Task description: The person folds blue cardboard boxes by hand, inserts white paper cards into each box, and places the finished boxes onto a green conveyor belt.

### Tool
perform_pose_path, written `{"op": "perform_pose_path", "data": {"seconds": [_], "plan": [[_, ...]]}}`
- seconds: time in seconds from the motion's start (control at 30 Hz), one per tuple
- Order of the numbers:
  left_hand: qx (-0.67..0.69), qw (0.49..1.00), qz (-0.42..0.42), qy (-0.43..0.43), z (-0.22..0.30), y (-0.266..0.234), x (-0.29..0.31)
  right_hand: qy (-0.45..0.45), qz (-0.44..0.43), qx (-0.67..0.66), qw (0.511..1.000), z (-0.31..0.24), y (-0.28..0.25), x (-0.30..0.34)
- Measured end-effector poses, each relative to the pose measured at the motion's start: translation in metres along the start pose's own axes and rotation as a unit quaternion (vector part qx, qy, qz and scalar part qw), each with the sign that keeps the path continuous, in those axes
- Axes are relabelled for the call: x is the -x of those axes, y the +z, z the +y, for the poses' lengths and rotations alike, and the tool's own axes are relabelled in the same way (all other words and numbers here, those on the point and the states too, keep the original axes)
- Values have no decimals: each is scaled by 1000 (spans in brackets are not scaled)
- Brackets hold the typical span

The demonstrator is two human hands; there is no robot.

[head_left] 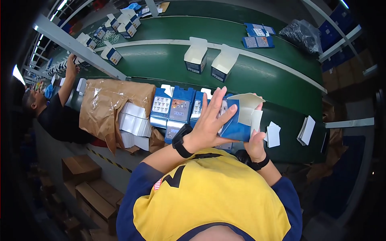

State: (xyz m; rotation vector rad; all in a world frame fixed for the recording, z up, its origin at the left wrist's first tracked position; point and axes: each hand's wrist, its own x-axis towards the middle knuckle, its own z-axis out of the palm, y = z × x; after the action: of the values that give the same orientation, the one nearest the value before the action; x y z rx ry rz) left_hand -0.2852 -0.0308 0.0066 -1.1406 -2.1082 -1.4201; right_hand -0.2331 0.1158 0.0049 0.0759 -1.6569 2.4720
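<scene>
An open blue carton [237, 127] with a pale inside is between my hands, above the near edge of the bench. My left hand [207, 120] presses along its left side with long, straight fingers, the thumb lying over the blue face. On the right, my right hand [255, 145] grips the carton, thumb in front and fingertips showing behind the raised flap [251, 102]. Flattened blue cartons [177, 106] lie in a row to the left of my left hand, partly covered by it. A small stack of white folded papers [273, 134] rests just right of my right hand.
Two open cartons [196, 60] stand on the green conveyor [157, 60] ahead. A torn brown paper wrap [104, 104] holds white leaflets [134, 120] at left. Another white stack [306, 130] lies at right. A co-worker's arm [68, 82] reaches over the belt, near a metal post [80, 48].
</scene>
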Motion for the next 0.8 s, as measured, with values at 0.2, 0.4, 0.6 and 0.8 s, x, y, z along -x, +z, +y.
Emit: {"op": "perform_pose_path", "data": {"seconds": [0.2, 0.4, 0.6, 0.8], "plan": [[136, 989, -23, -57, -3, 2, 3, 48, 59, -110, 991, -24, 10, -12], [54, 997, -51, 26, 1, -4, -3, -22, 1, 121, 992, -26, 1, -14], [30, 996, -76, 38, -10, -8, 2, -46, -43, -41, 997, -29, -1, -11], [48, 994, -85, 41, -2, -14, -5, 59, -61, -59, 995, -34, -14, -12]]}}
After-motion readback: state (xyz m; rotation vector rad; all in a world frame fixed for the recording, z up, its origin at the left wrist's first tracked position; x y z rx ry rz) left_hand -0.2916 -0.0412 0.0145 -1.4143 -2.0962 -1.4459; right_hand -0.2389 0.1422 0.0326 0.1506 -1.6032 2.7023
